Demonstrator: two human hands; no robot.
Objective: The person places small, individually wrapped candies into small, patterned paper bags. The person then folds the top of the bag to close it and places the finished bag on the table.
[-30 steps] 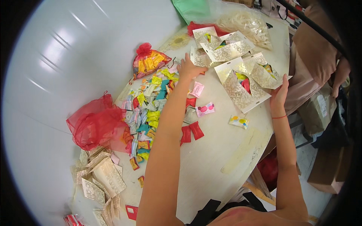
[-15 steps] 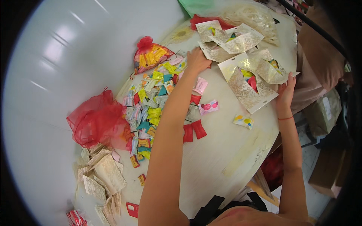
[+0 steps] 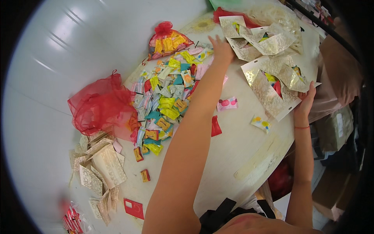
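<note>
My left hand (image 3: 223, 50) is at the left edge of the gold-patterned card boxes, fingers spread and nothing seen in it. Beneath and beside that arm lies a heap of small wrapped sweets (image 3: 167, 97) in yellow, teal, red and white. My right hand (image 3: 306, 100) grips the right edge of the near gold-patterned box (image 3: 269, 91); some of its fingers are hidden by the card. Coloured sweets show through the gaps between the box flaps. Touching it on the far side is another group of gold-patterned boxes (image 3: 274, 43), also with sweets inside.
A full red mesh bag (image 3: 167, 41) stands beyond the heap, and an unfilled-looking red mesh bag (image 3: 99, 105) lies left. Folded gold cards (image 3: 107, 167) are stacked near left. A pink sweet (image 3: 227, 103) and a white dotted sweet (image 3: 260, 123) lie apart. Another person's clothing (image 3: 339, 66) is far right.
My left hand has come away from the far boxes and its fingers have spread. The whole view has shifted a little; my right hand stays at the near box.
</note>
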